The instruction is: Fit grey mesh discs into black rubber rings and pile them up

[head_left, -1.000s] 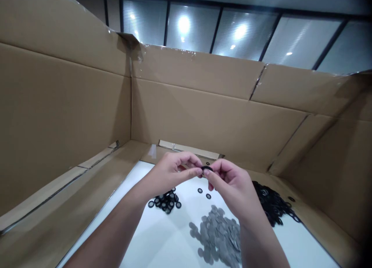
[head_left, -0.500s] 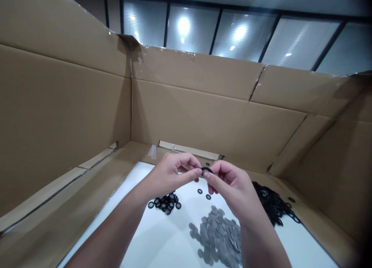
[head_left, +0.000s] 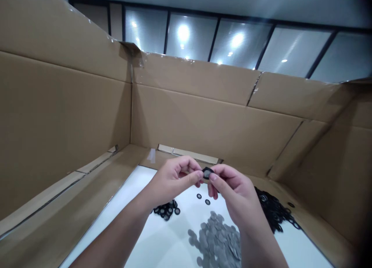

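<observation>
The left hand and right hand are pinching 1 black ring over the bench, toward its far edge; the ring's grey-centred face is facing the camera, its diameter spanning left-right.

Room: probably an office, I'd say
Beyond: glass panels with blinds, dark frames
Around: cardboard walls on three sides of my white worktop

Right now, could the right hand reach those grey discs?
Probably yes: nothing seems to lie on the grey discs on the white surface, though the right hand is busy pinching a black-rimmed piece.
</observation>
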The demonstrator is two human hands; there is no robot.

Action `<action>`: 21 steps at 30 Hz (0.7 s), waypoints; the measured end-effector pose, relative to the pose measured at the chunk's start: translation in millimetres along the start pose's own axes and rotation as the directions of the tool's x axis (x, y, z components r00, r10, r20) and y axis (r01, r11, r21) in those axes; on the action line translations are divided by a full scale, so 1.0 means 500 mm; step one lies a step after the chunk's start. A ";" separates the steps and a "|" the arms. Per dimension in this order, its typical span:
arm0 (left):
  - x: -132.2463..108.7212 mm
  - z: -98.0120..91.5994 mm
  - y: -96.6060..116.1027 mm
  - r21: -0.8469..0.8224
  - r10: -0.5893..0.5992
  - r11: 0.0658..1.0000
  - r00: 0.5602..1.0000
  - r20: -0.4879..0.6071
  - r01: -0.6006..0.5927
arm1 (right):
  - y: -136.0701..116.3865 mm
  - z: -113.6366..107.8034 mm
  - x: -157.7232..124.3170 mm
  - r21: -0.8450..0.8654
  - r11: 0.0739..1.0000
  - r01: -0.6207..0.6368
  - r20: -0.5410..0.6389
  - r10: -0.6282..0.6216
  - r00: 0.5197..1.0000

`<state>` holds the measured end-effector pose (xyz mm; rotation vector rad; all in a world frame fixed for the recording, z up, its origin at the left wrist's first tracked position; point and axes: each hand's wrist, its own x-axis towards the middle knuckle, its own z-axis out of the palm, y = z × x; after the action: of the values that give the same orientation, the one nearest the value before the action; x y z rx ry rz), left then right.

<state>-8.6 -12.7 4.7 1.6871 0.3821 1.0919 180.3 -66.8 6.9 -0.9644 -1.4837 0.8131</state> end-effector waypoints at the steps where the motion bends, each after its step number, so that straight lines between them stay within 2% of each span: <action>1: 0.001 0.002 -0.003 -0.033 0.000 0.999 1.000 -0.014 0.000 | 0.001 0.002 0.001 0.018 1.000 0.009 -0.017 -0.009 1.000; 5: 0.002 0.005 -0.008 -0.094 -0.011 0.996 1.000 -0.014 0.010 | 0.004 0.010 0.003 0.075 0.997 0.007 -0.034 -0.004 0.999; 10: -0.001 0.003 -0.009 -0.081 -0.008 0.997 1.000 -0.012 0.007 | 0.007 0.013 0.005 0.117 0.993 -0.016 -0.007 0.017 1.000; 15: 0.000 0.001 -0.006 -0.064 -0.033 0.997 0.999 -0.022 0.032 | -0.007 0.018 0.001 0.007 1.000 -0.007 -0.054 0.007 0.999; 21: 0.001 0.003 -0.004 -0.075 -0.024 0.997 0.999 0.026 0.026 | -0.018 0.020 -0.003 -0.122 0.992 -0.010 -0.116 -0.004 0.993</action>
<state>-6.5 -12.4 3.4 1.6238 0.3411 1.0526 169.1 -71.5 12.9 -1.0879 -1.4444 0.6624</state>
